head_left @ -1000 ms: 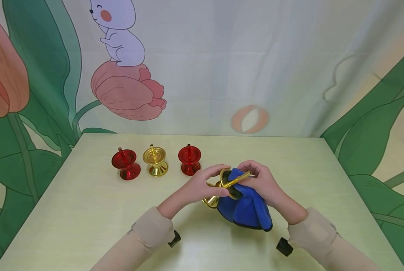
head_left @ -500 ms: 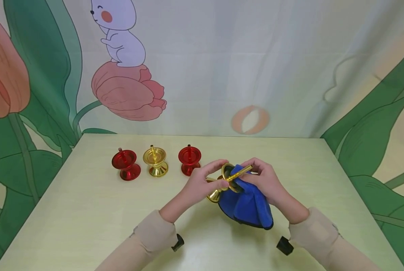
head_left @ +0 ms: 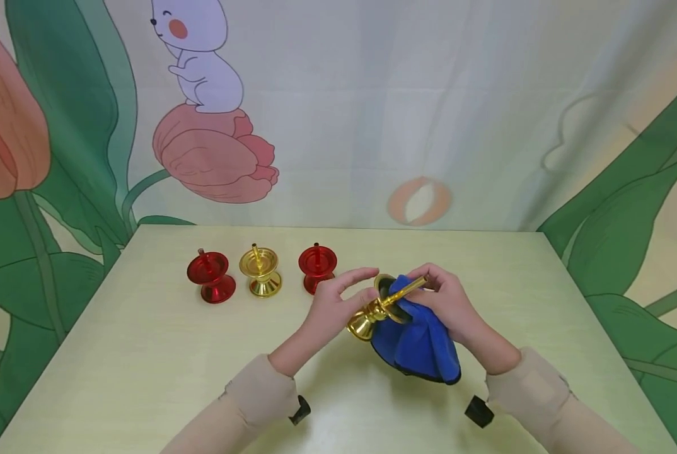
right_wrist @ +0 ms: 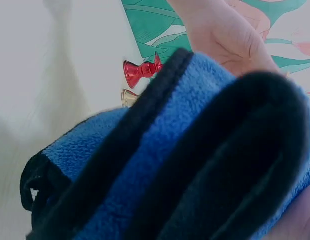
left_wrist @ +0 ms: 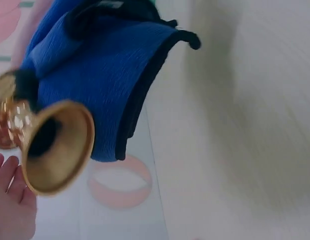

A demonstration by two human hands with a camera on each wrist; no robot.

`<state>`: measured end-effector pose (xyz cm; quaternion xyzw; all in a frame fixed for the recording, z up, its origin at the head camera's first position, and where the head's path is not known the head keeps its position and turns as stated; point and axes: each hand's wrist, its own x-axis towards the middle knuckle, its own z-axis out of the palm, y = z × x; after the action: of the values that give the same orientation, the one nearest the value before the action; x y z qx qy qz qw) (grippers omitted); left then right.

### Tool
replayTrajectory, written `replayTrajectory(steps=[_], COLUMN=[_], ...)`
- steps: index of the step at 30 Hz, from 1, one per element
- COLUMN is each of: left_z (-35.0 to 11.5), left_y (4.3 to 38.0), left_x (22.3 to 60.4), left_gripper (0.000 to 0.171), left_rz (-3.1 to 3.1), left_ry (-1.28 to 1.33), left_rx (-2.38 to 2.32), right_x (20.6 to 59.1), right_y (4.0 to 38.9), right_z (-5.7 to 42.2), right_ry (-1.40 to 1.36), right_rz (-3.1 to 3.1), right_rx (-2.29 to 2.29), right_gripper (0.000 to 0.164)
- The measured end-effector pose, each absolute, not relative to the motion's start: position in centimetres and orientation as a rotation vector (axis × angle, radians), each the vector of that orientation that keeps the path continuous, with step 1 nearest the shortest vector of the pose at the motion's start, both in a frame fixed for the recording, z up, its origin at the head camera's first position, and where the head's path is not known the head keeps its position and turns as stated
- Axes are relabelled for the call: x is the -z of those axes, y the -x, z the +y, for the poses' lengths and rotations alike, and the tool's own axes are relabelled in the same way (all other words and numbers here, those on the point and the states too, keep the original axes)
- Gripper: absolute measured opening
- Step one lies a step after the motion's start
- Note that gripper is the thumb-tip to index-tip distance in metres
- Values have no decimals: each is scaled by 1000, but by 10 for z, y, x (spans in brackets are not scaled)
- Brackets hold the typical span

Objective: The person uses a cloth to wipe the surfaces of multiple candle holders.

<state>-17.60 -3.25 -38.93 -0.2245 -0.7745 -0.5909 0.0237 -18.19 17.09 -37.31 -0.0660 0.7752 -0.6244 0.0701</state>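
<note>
In the head view, my left hand (head_left: 338, 299) holds a gold candle holder (head_left: 375, 311) by the edge of its dish, thumb and index finger at the rim. The holder tilts, its stem pointing up and right and its flared base down and left. My right hand (head_left: 446, 302) pinches a blue cloth (head_left: 420, 347) with dark edging against the dish. The cloth hangs below in folds. In the left wrist view, the hollow base (left_wrist: 60, 147) faces the camera beside my left fingers (left_wrist: 15, 182). In the right wrist view, the cloth (right_wrist: 160, 150) hides most of the right hand.
On the pale table (head_left: 145, 378), a red candle holder (head_left: 210, 275), a gold one (head_left: 261, 270) and another red one (head_left: 318, 265) stand upright in a row at the back left. A printed curtain (head_left: 338, 126) hangs behind the table.
My left thumb has shifted off the stem side towards the dish rim, uncovering more of the holder's neck and base. The holder has turned slightly. My right hand and the cloth have moved slightly right.
</note>
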Motion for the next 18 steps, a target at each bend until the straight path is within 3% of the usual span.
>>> replayTrajectory(steps=[4, 11, 18], left_z=[-24, -13, -16], left_y=[167, 159, 161], left_x=[394, 393, 386], left_gripper=[36, 89, 84], left_rz=[-2330, -2399, -2327], left_ry=[725, 775, 791], left_rx=[1405, 1011, 985], right_x=[371, 367, 367], right_y=[181, 179, 179], right_z=[169, 166, 170], right_ry=[128, 113, 239], right_rz=[2387, 2395, 2360], right_rx=[1881, 1897, 1900], right_gripper=[23, 25, 20])
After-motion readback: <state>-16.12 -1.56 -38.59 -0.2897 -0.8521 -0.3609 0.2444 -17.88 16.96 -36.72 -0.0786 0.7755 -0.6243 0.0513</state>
